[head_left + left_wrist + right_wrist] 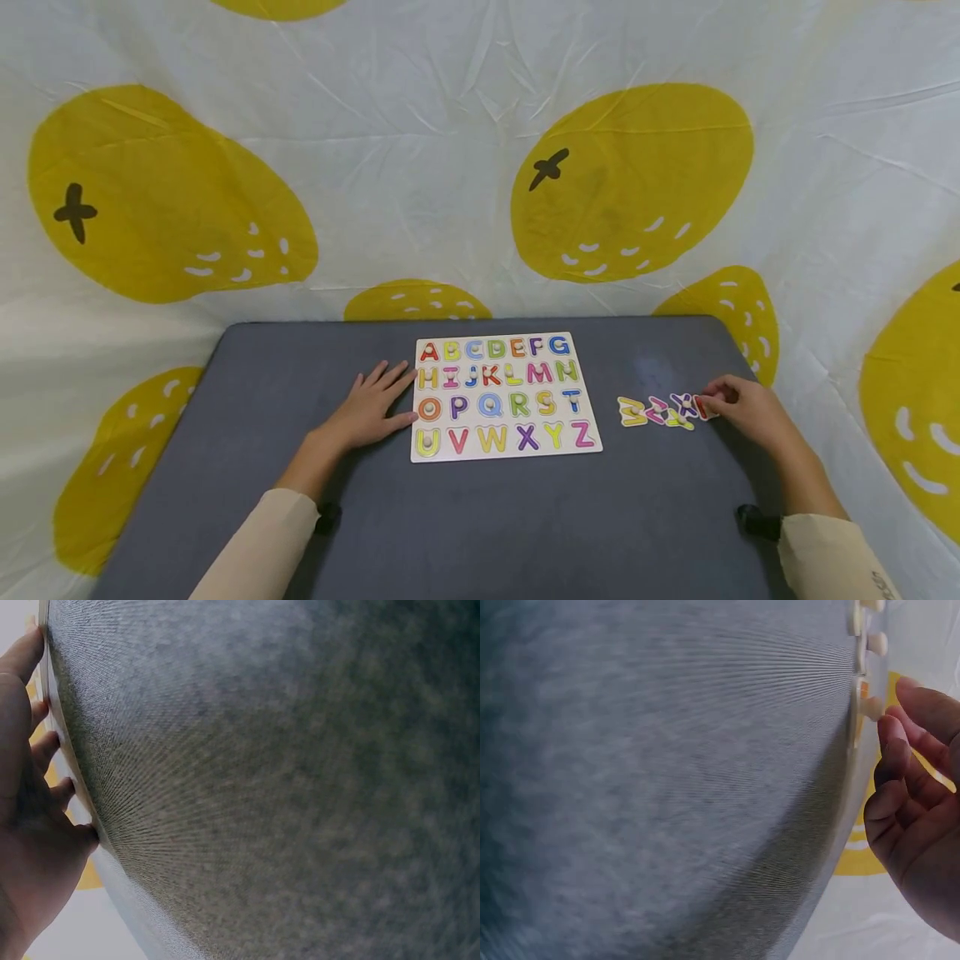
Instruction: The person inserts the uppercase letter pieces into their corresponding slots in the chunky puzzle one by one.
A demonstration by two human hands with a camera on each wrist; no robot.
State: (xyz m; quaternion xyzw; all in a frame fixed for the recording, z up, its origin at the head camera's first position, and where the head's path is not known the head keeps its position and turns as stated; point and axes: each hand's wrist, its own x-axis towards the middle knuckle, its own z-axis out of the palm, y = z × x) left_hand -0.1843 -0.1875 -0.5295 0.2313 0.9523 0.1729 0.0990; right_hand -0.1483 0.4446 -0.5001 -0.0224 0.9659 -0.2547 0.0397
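Observation:
My left hand [371,406] lies flat with fingers spread, thumb and fingertips at the left edge of a white alphabet puzzle board [465,452]. In the right wrist view, the thumb and forefinger of my right hand [922,787] are right at the knob [871,708] of a letter piece, not closed round it. From the head view, that hand covers part of a red letter piece [702,407]. Left of it lie a purple X piece [683,405], a yellow Y-like piece [680,420], a pink piece [656,409] and a yellow W-like piece [632,412].
Letters up to U on the board carry knobs, such as the A [428,352]; V to Z show flat colour. The dark grey table [525,525] ends at a white cloth with yellow fruit print [420,183]. Dark wrist cameras [759,522] sit by both sleeves.

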